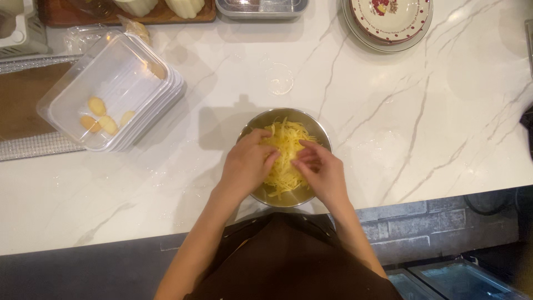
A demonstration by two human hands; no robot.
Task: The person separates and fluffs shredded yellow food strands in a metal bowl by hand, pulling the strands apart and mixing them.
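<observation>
- Nearest my view is the dark brown apron point(288, 261) at the bottom edge, with both bare forearms reaching up and away from it toward the tabletop point(422, 128), a white marble-patterned slab with grey veins.
- I see the left hand point(247, 164) inside the near-left part of the steel bowl point(286, 158), fingers curled down into the shredded yellow strips point(286, 147); its grip looks loosely closed on a bunch of strips.
- The right hand point(322, 169) is over the near-right part of the same bowl, fingertips drawn together and pinching into the strips beside the left hand.
- The bowl stands on the tabletop near its front edge, about centre of my view; the strips fill it in a heap, pale yellow, thin and long.
- Up and to the left lies a clear plastic tray point(111, 89), tilted askew on a stack of similar trays, holding a few yellow oval pieces point(102, 116) in its near corner.
- At the top right sits a stack of plates point(388, 25), the upper one white with a red dotted rim and a red motif.
- At the top centre I see the edge of a metal container point(261, 8) with a clear lid; I cannot tell its contents.
- At the top left, a wooden board point(127, 14) carries pale ridged objects cut off by the frame.
- A small wet ring point(279, 79) marks the tabletop beyond the bowl.
</observation>
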